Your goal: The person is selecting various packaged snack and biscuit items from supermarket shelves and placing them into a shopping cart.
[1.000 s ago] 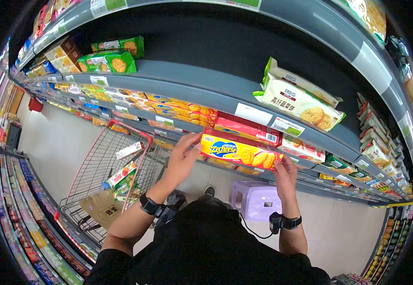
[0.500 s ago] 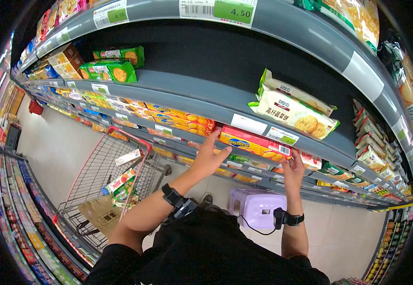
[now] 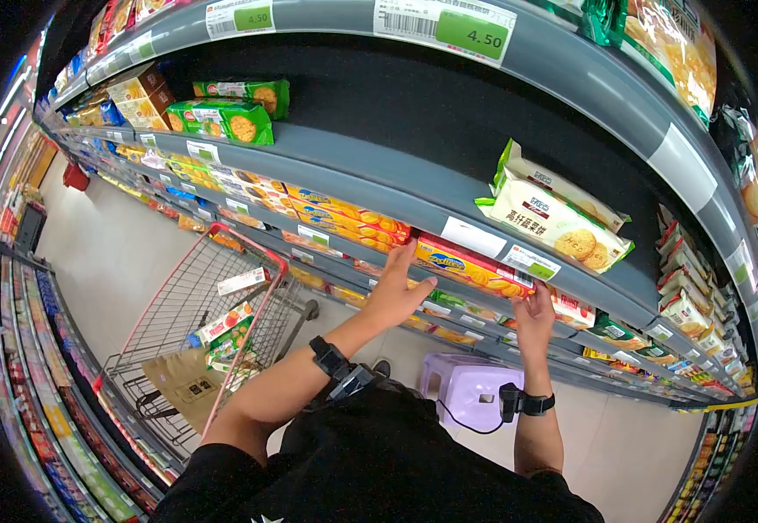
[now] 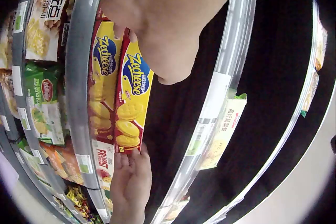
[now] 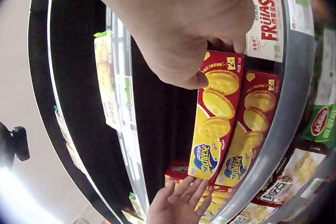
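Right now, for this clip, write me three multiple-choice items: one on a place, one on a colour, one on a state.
1. Where is the Zecheese box?
A. in the cart
B. on a shelf, on another box
C. on the floor

2. What colour is the stool?
A. purple
B. green
C. red

3. How does the left hand meet the box?
A. clenched, apart
B. straight fingers against its end
C. inside the cart

B: wrist views show it stacked on a twin. A: purple plastic below the shelves. B: fingers lie flat; the right hand touches the other end.

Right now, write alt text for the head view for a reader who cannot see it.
Two hands press a yellow Zecheese cracker box into a supermarket shelf. A red shopping cart with a few packets stands on the left, a purple stool below.
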